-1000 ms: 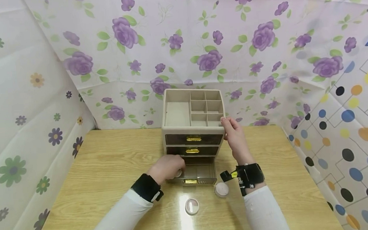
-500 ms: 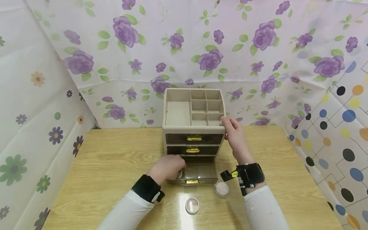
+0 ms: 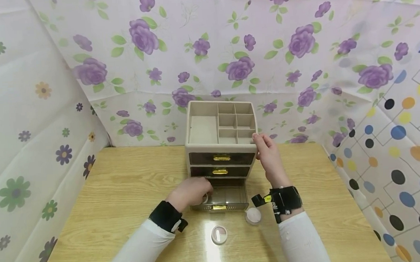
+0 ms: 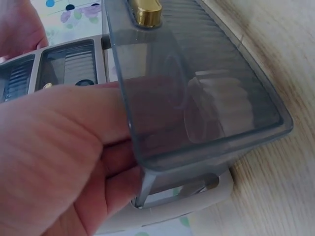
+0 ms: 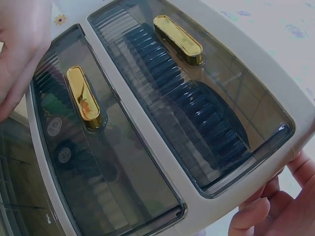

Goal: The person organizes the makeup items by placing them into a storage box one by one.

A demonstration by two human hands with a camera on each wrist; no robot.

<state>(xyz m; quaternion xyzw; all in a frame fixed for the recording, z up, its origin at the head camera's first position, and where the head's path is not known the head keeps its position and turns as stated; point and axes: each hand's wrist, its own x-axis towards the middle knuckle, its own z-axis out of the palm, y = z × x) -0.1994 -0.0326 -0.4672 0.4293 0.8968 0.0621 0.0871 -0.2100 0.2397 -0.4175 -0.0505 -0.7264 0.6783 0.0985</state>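
A beige desktop drawer organizer [image 3: 222,145] stands at the table's middle, its bottom drawer [image 3: 231,194] pulled out. My left hand [image 3: 191,193] reaches into the drawer's left side and pinches a small round clear jar [image 3: 205,198]. Through the smoky drawer front, the left wrist view shows that jar [image 4: 216,108] with whitish contents, partly blurred by the plastic. My right hand [image 3: 268,158] grips the organizer's right front corner, thumb on the top rim and fingers against the side. Two round compacts lie before the drawer: one pinkish and white [image 3: 219,235], one pale pink [image 3: 253,215].
Two upper drawers with gold handles [image 3: 221,157] are closed; through their fronts a dark ridged item [image 5: 197,113] shows in the right wrist view. The organizer's top has one large and several small compartments. Floral cloth [image 3: 205,48] hangs behind the wooden table [image 3: 137,170].
Almost nothing moves. My left hand stays low in the drawer with the small jar, shifting only slightly; the right hand keeps its grip on the organizer.
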